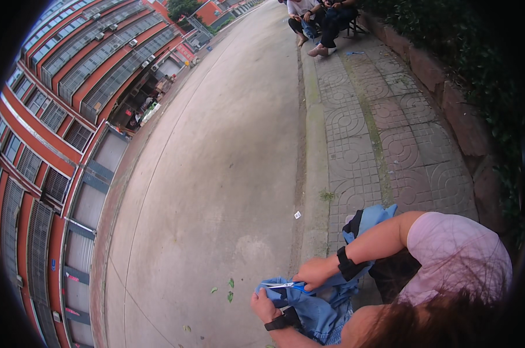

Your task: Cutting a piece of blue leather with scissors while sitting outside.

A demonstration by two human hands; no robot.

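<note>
Both hands work on blue denim cloth with scissors, low in the head view.

Right hand (312, 274) is closed around the blue handles of the scissors (284, 285), whose pale blades point left across the top edge of the denim cloth (323, 313). Left hand (264, 306) grips a bunched fold of the same cloth just below the blades, fingers curled shut on it. Each wrist wears a black band. More blue cloth lies behind the right forearm, near the paved sidewalk (384, 133). A few green leaves (230, 289) lie on the concrete road (216, 174) just left of the hands. Two seated people (320, 17) are far off at the top, and a red building (71, 87) fills the left side.
</note>
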